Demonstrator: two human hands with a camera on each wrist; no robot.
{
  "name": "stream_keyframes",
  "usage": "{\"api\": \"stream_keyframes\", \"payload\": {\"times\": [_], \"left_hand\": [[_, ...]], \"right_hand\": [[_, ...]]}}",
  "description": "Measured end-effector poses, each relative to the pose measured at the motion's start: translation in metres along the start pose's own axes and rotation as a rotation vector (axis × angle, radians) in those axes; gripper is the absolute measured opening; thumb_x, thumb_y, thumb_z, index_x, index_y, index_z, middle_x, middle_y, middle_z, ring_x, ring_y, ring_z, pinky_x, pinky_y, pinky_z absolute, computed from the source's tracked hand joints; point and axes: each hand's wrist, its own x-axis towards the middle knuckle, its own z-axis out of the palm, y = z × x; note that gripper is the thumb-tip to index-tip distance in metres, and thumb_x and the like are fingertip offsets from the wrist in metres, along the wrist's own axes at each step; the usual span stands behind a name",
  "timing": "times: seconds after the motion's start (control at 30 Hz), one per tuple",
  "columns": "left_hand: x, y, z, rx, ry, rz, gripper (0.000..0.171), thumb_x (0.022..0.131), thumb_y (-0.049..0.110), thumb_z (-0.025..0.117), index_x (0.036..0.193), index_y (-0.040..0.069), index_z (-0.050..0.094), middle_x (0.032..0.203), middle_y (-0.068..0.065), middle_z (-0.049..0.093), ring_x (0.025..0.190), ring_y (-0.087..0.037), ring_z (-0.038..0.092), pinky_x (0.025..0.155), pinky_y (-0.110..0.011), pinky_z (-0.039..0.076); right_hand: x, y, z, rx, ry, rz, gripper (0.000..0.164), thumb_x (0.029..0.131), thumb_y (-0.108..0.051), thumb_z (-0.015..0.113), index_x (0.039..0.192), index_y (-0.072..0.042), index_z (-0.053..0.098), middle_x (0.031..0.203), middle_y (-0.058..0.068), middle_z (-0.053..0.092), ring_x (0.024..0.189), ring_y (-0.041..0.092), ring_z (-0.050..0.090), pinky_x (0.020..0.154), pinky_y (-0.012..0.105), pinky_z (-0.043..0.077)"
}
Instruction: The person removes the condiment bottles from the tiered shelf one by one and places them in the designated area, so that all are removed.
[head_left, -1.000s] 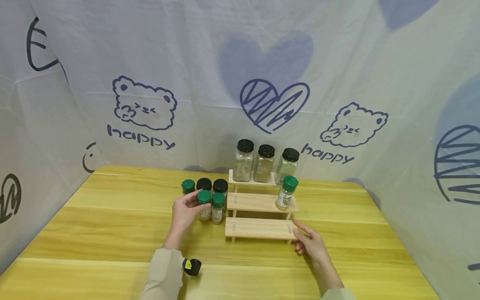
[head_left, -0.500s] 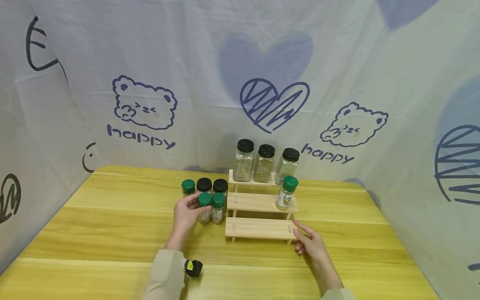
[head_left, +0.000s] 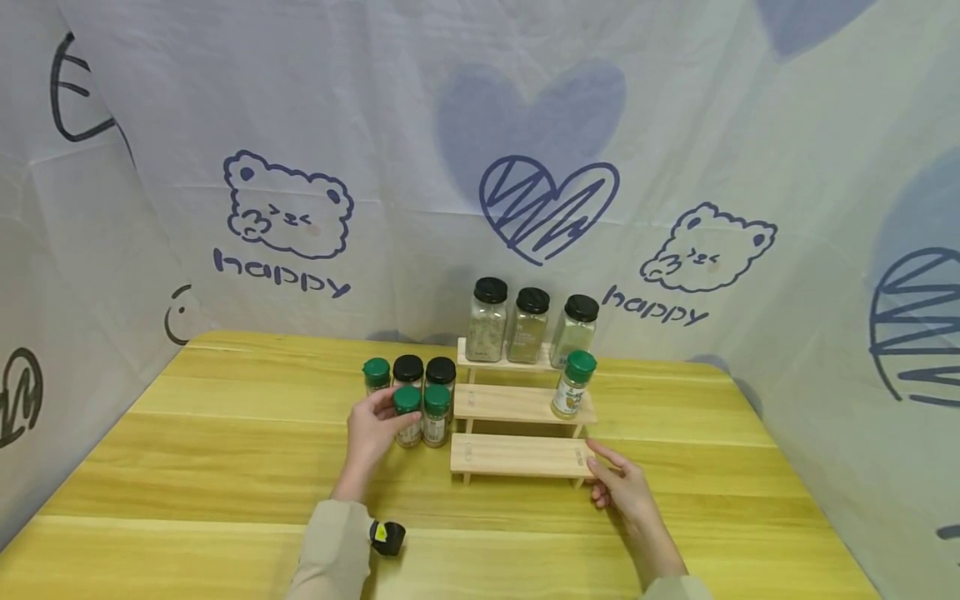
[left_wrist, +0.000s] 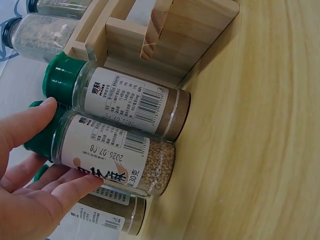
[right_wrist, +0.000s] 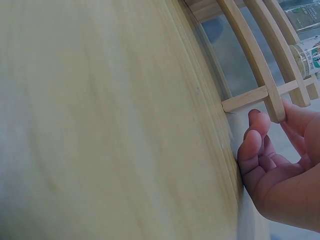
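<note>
My left hand (head_left: 369, 435) holds a green-capped spice jar (left_wrist: 117, 152) of pale seeds, thumb by the cap and fingers along its label. The jar stands upright on the table, close beside another green-capped jar (left_wrist: 132, 102) of brown powder. Behind these two are black-capped jars (head_left: 408, 368) and one more green-capped jar (head_left: 377, 375). At the right end of the three-tier wooden rack (head_left: 517, 457), my right hand (head_left: 626, 493) pinches the lowest shelf's edge; its other fingers are curled, as the right wrist view shows.
Three black-capped jars (head_left: 528, 333) line the rack's top shelf. A green-capped jar (head_left: 572, 390) stands at the right of the middle shelf. The yellow wooden table (head_left: 225, 467) reaches back to a printed cloth (head_left: 405, 125). A black device (head_left: 387, 537) sits at my left wrist.
My left hand has lowered the seed jar slightly, and it now stands level with the jar beside it. The right hand has kept its place at the rack.
</note>
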Motion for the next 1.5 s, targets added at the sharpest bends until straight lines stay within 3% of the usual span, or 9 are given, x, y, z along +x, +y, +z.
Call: {"api": "stream_keyframes", "payload": {"times": [0.57,0.83,1.1,1.33,1.5], "left_hand": [[-0.002,0.001,-0.001,0.015,0.021,0.033,0.049,0.072,-0.003,0.070,0.117,-0.005,0.052,0.113,-0.023,0.054,0.104,-0.033,0.051,0.091,-0.040,0.040],[-0.007,0.006,-0.002,-0.002,0.056,0.034,0.047,0.073,-0.001,0.069,0.116,-0.005,0.052,0.110,-0.021,0.054,0.101,-0.031,0.051,0.088,-0.039,0.042],[-0.011,0.014,-0.003,-0.023,0.103,0.091,0.046,0.074,-0.001,0.069,0.115,-0.006,0.052,0.114,-0.022,0.053,0.105,-0.032,0.048,0.088,-0.043,0.041],[-0.014,0.021,-0.001,0.025,0.193,0.154,0.040,0.072,0.000,0.071,0.110,-0.004,0.057,0.100,-0.020,0.058,0.088,-0.026,0.052,0.070,-0.025,0.042],[-0.015,0.024,0.002,0.003,0.207,0.209,0.032,0.074,0.000,0.069,0.104,-0.005,0.060,0.094,-0.020,0.060,0.079,-0.022,0.053,0.063,-0.017,0.041]], "right_hand": [[-0.001,-0.002,0.001,0.016,0.010,-0.005,0.040,0.088,-0.005,0.055,0.127,0.001,0.047,0.057,0.006,0.057,0.041,0.007,0.046,0.039,0.017,0.041],[-0.001,-0.001,0.000,0.026,-0.004,0.000,0.040,0.089,-0.004,0.053,0.128,0.000,0.046,0.059,0.006,0.058,0.043,0.008,0.047,0.040,0.017,0.041],[0.000,0.000,0.000,0.012,-0.008,-0.006,0.039,0.089,-0.005,0.052,0.128,0.001,0.046,0.058,0.005,0.057,0.042,0.008,0.047,0.040,0.017,0.041],[0.000,0.000,-0.001,0.016,-0.015,-0.011,0.040,0.089,-0.006,0.053,0.128,0.000,0.046,0.059,0.006,0.058,0.042,0.008,0.047,0.039,0.017,0.041],[0.000,0.000,-0.001,0.020,-0.015,-0.013,0.040,0.089,-0.005,0.053,0.128,0.000,0.046,0.059,0.006,0.058,0.042,0.008,0.047,0.039,0.017,0.041]]}}
